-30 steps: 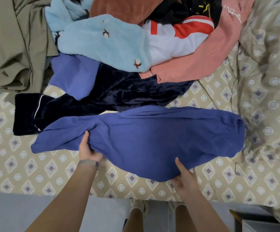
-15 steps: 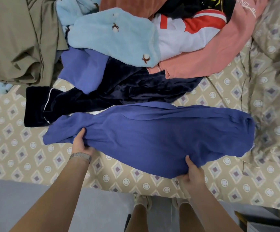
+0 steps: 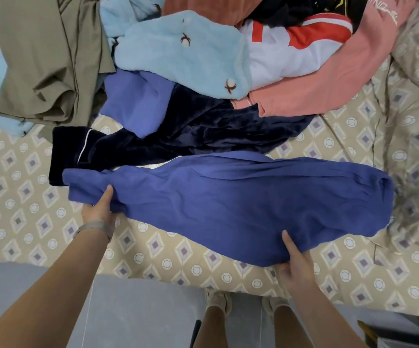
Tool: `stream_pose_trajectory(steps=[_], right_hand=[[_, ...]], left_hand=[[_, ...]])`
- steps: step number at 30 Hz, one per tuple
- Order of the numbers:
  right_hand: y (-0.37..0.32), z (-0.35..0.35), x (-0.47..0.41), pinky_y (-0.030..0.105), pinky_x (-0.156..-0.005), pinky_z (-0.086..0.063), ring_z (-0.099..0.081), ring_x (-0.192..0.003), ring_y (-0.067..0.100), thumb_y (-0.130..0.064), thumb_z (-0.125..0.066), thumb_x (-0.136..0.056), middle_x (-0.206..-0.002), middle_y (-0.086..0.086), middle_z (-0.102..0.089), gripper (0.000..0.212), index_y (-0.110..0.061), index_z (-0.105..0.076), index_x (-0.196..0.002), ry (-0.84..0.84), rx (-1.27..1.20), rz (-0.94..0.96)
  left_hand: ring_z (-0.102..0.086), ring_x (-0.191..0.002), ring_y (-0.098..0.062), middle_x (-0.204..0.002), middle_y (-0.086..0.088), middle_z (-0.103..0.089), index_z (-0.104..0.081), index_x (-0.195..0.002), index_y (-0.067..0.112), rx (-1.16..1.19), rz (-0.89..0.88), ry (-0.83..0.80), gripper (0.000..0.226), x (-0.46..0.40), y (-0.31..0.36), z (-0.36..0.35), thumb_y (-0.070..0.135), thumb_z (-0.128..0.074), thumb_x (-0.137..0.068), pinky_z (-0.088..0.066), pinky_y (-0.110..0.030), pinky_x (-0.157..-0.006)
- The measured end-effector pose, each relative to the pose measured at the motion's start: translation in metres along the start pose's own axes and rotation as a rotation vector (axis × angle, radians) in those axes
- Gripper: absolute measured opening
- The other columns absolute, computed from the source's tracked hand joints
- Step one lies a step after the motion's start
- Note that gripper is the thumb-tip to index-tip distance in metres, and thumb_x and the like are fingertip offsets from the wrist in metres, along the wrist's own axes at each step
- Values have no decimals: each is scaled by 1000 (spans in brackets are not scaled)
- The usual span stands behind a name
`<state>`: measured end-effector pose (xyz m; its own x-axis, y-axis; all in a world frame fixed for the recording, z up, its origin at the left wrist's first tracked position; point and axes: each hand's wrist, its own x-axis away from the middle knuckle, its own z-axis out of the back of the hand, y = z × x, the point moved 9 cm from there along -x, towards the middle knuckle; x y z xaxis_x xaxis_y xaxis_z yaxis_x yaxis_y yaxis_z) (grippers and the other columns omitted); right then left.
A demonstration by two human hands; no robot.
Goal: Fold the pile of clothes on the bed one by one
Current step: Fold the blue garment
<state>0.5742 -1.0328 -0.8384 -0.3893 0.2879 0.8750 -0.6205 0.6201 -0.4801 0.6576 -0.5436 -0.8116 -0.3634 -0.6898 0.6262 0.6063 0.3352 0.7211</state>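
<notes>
A blue garment (image 3: 241, 204) lies stretched across the near part of the bed (image 3: 27, 222), left to right. My left hand (image 3: 99, 209) grips its bunched left end, thumb on top. My right hand (image 3: 295, 262) pinches the garment's near lower edge, fingers tucked under the cloth. Behind it sits the pile: a dark navy velvet piece (image 3: 178, 139), a lighter blue piece (image 3: 138, 101), a fluffy light-blue garment (image 3: 185, 54), a white and red top (image 3: 291, 51), a pink sweatshirt (image 3: 328, 81) and an olive garment (image 3: 45, 59).
The patterned beige bedsheet is rumpled into folds at the right (image 3: 416, 121). The bed's near edge runs just in front of my legs and shoes (image 3: 218, 297), with grey floor (image 3: 140, 310) below. A box corner shows at the bottom right (image 3: 379, 335).
The view has shifted slightly, so the pile sits lower and further right in frame. Both hands keep their hold; the right hand has closed onto the garment's near edge.
</notes>
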Motion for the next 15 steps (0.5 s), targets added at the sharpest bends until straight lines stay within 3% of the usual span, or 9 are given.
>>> stream_pose_trajectory(steps=[2, 4, 7, 9, 11, 12, 15], right_hand=[[2, -3, 1, 41, -88, -55, -63, -111, 26, -30, -80, -73, -125, -7, -65, 62, -24, -55, -129, 1, -9, -19], [10, -10, 1, 40, -81, -57, -63, -108, 25, -31, -79, -76, -128, -7, -64, 61, -23, -54, -132, -32, -18, -57], [25, -30, 1, 57, -100, -46, -60, -120, 31, -29, -73, -83, -132, -4, -63, 52, -26, -56, -132, -141, -53, -126], [34, -47, 8, 54, -95, -50, -64, -112, 34, -31, -68, -86, -128, 1, -65, 45, -24, -59, -130, -192, -11, -162], [35, -63, 14, 46, -75, -53, -66, -97, 37, -37, -72, -78, -121, 6, -69, 51, -21, -61, -126, -186, 38, -151], [37, -68, 15, 44, -72, -52, -66, -97, 37, -40, -75, -73, -119, 4, -69, 57, -22, -61, -124, -171, 39, -145], [42, -79, 18, 46, -91, -53, -63, -113, 29, -35, -78, -74, -126, -5, -66, 60, -29, -58, -130, -110, -66, -121]], left_hand=[[-61, -115, -20, -126, -3, -63, -54, -133, 14, 189, 230, -145, 51, -5, -24, -14, 37, -65, -90, -51, -32, -82], [-60, -118, -18, -128, -2, -62, -53, -135, 15, 198, 318, -195, 53, -6, -37, -20, 40, -65, -89, -50, -29, -81], [-60, -112, -18, -134, -4, -58, -48, -137, 13, 115, 310, -190, 63, -5, -40, -26, 45, -68, -86, -48, -29, -85], [-56, -114, -18, -138, -4, -53, -45, -138, 15, 101, 289, -202, 60, 2, -37, -32, 47, -60, -91, -44, -29, -90], [-50, -121, -17, -139, -4, -50, -42, -140, 17, 143, 276, -235, 53, 5, -34, -40, 48, -48, -97, -40, -27, -93], [-49, -123, -17, -141, -4, -48, -41, -140, 16, 170, 269, -249, 52, 8, -30, -42, 47, -45, -98, -40, -27, -94], [-56, -116, -18, -139, -4, -52, -54, -126, 15, 201, 271, -224, 39, 11, -18, -41, 41, -49, -98, -46, -28, -92]])
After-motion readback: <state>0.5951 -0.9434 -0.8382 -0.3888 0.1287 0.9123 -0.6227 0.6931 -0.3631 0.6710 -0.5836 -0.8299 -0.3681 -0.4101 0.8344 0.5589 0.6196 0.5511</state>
